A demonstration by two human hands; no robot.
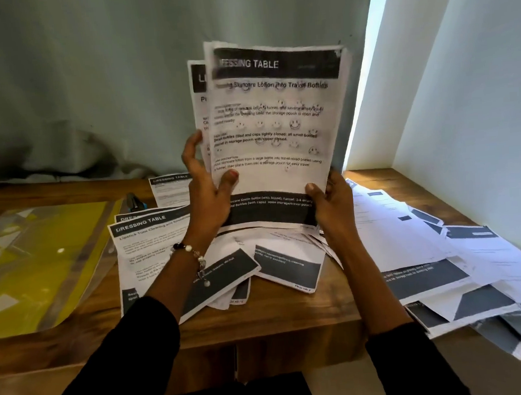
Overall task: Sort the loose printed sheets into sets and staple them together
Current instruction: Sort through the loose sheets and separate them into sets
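I hold a bundle of printed sheets [274,128] upright above the desk; the front page is headed "DRESSING TABLE". My right hand [329,203] grips its lower right corner, thumb on the front. My left hand [206,188] holds the left edge, with the thumb on the front page and the fingers spread between the front sheets and a second sheet [198,90] behind. Under my hands lies a loose heap of sheets [258,265]. A stapler [134,203], dark with a blue part, lies at the back left of the heap.
A yellow plastic folder [41,262] lies on the left of the wooden desk [276,316]. More printed sheets [442,264] are spread across the right side up to the white wall [479,120]. A grey wall stands behind.
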